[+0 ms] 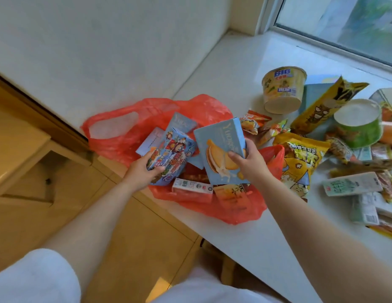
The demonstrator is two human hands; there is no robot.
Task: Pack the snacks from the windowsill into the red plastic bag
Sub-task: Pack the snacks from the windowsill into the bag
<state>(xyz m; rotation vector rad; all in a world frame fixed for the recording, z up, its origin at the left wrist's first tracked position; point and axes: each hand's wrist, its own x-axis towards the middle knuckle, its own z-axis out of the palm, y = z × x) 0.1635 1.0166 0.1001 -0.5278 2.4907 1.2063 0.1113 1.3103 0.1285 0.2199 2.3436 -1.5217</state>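
The red bag (116,136) lies open at the near edge of the windowsill (241,60), with boxes already inside. Over its mouth the right hand (247,162) grips a blue biscuit box (221,149) by its side, while the left hand (142,171) grips a cartoon box (173,154). Beside the bag to the right lie a popcorn bag (300,162), two noodle cups (282,90) and more packets.

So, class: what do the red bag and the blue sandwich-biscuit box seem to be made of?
Red bag: thin plastic film, likely; it is crinkled, glossy and translucent. Blue sandwich-biscuit box, held by the right hand: printed cardboard, apparently, with flat faces and crisp folded edges.
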